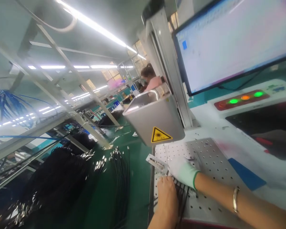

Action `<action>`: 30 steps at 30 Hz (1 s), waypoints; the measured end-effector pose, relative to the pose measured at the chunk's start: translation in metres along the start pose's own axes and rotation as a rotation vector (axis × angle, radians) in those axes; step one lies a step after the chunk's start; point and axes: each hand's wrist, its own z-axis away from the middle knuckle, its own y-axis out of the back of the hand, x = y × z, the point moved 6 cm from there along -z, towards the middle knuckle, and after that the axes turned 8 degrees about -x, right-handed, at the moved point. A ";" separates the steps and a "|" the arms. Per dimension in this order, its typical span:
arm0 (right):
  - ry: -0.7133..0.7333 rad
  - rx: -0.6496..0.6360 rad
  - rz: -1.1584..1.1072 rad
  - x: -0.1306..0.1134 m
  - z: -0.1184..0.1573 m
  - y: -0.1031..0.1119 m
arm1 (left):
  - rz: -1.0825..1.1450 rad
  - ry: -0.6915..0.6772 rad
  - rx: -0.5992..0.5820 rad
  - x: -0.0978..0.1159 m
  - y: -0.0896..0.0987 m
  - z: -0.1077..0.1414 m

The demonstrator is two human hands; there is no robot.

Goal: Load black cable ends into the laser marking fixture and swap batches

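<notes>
Seeing a lit monitor (233, 47) at upper right, a blue sheet (247, 174) at lower right, strip lights (92, 23) overhead, blue cables (9, 103) and a metal frame (64, 109) at left, a person (153, 83) farther back.

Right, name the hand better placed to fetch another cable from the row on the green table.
Left, probably: the left hand is nearer that cable row; the gloved right hand is farther, over the metal plate.
</notes>
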 end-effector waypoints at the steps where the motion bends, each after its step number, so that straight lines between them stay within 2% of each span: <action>1: -0.004 -0.005 0.008 0.000 0.000 -0.001 | 0.005 0.000 -0.002 -0.001 0.000 0.001; 3: -0.020 -0.020 0.023 0.001 -0.001 -0.002 | 0.041 0.020 0.030 -0.004 0.002 0.002; 6: -0.030 -0.023 0.033 0.001 -0.003 -0.003 | 0.112 0.006 0.149 -0.010 0.001 0.002; 11: -0.026 0.005 -0.003 0.002 -0.004 -0.003 | 0.064 -0.130 0.397 -0.018 -0.018 -0.011; 13: -0.030 0.007 -0.028 0.004 -0.002 -0.001 | -0.001 -0.171 0.455 -0.018 -0.025 -0.016; 17: -0.025 -0.019 -0.054 0.005 0.001 0.002 | -0.151 -0.277 0.398 -0.006 -0.029 -0.016; 21: -0.021 -0.069 -0.041 0.005 0.001 0.002 | -0.169 -0.300 0.250 0.002 -0.014 -0.006; 24: 0.021 -0.065 -0.038 0.007 0.005 0.006 | -0.100 -0.295 0.159 -0.001 -0.005 0.001; 30: 0.089 -0.023 -0.058 0.020 0.017 0.020 | 0.097 -0.204 0.239 -0.012 0.000 0.009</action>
